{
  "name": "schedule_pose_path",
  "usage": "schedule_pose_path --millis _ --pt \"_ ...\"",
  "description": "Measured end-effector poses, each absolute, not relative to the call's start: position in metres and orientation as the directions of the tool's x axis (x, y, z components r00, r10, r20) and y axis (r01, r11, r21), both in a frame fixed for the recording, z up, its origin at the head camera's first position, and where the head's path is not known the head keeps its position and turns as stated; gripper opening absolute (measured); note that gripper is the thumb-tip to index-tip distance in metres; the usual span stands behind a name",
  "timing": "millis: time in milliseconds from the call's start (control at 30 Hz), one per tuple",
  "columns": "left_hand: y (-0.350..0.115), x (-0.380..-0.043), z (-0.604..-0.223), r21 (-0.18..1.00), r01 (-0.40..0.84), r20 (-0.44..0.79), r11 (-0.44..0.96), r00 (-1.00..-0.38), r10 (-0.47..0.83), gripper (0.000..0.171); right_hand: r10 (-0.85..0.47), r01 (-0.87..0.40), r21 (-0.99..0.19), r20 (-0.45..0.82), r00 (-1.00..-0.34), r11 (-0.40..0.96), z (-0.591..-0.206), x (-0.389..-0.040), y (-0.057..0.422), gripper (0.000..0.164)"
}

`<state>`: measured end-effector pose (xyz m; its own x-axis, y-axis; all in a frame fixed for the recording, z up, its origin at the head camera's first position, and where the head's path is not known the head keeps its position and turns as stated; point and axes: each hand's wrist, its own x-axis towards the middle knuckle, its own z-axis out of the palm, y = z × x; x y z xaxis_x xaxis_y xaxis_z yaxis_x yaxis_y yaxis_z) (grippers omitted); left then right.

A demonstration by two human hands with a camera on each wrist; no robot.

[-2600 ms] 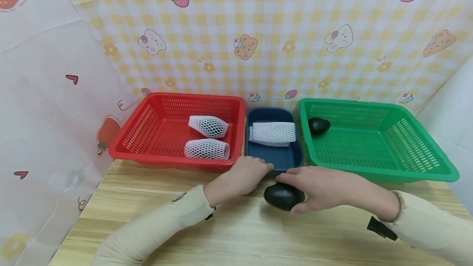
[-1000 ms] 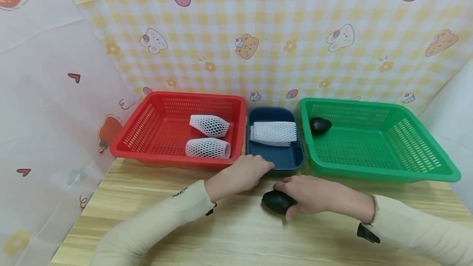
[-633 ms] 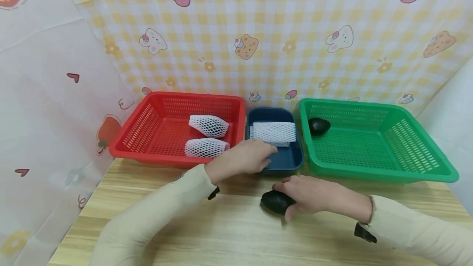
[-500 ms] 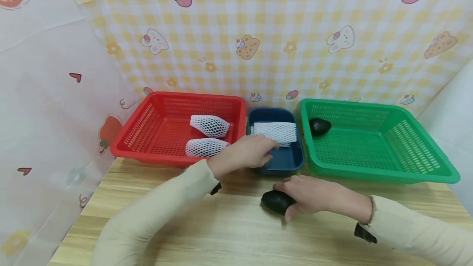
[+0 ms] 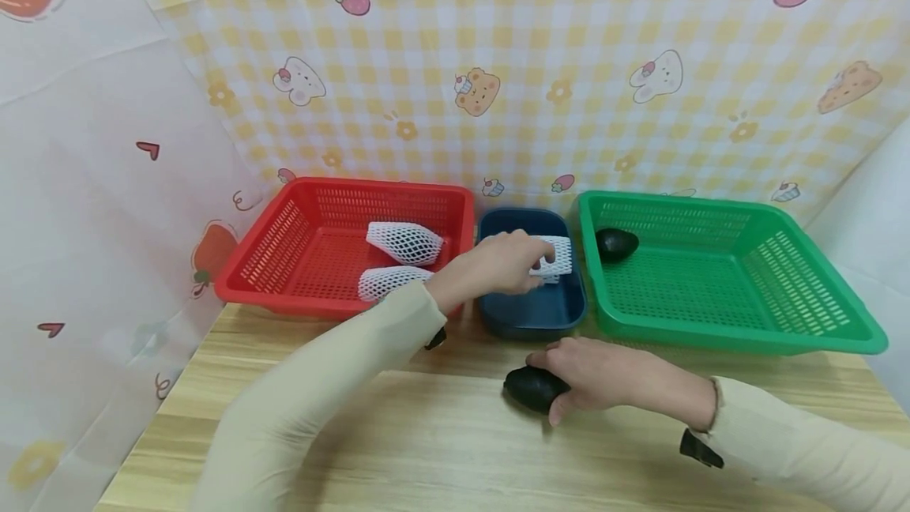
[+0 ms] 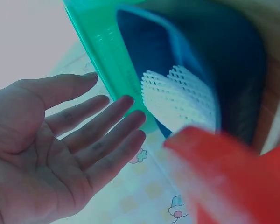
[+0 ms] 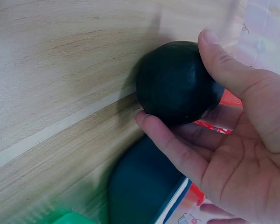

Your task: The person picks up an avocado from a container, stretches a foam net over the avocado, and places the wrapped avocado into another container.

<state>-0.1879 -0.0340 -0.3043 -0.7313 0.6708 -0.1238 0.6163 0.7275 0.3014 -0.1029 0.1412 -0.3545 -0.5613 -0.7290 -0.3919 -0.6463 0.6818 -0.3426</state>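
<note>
My right hand (image 5: pixel 600 374) grips a dark avocado (image 5: pixel 532 389) low at the table, thumb on the near side and fingers on the far side. In the right wrist view the avocado (image 7: pixel 175 84) sits between thumb and fingertips. My left hand (image 5: pixel 513 261) hovers over the dark blue bin (image 5: pixel 529 314), its fingers spread and gently bent above the white foam net sleeves (image 5: pixel 560 256), partly covering them. The left wrist view shows this hand (image 6: pixel 70 135) with nothing in it, apart from the net sleeves (image 6: pixel 177 100).
At the left, a red basket (image 5: pixel 313 306) holds two net-sleeved items (image 5: pixel 404 243), one partly hidden by my left arm. A green basket (image 5: pixel 739 334) with another avocado (image 5: pixel 615 244) stands at the right. Behind them hangs a patterned cloth (image 5: pixel 426 46).
My left hand has left the blue bin's near rim and moved forward and right over the net sleeves. The right hand has shifted slightly left with the avocado, lowered toward the table, then stayed still.
</note>
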Motion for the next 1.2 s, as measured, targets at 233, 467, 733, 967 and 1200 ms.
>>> schedule_pose_path --millis 233,467,733,967,1200 --pt "-0.019 -0.209 -0.301 0.275 0.594 -0.119 0.756 -0.759 0.64 0.047 -0.704 -0.622 -0.336 -0.418 -0.575 0.708 -0.354 -0.103 0.141 0.066" --pt "-0.007 -0.225 -0.306 0.285 0.552 -0.181 0.784 -0.772 0.609 0.059 -0.72 -0.636 -0.342 -0.401 -0.567 0.692 -0.355 -0.103 0.141 0.065" --pt "0.004 -0.235 -0.311 0.29 0.514 -0.228 0.807 -0.782 0.58 0.064 -0.724 -0.641 -0.342 -0.399 -0.562 0.687 -0.355 -0.104 0.141 0.064" --pt "0.011 -0.243 -0.319 0.267 0.462 -0.243 0.845 -0.817 0.523 0.068 -0.726 -0.641 -0.346 -0.398 -0.56 0.685 -0.355 -0.104 0.141 0.063" --pt "0.019 -0.24 -0.33 0.23 0.37 -0.269 0.9 -0.865 0.424 0.079 -0.734 -0.645 -0.355 -0.392 -0.555 0.677 -0.355 -0.105 0.142 0.063"
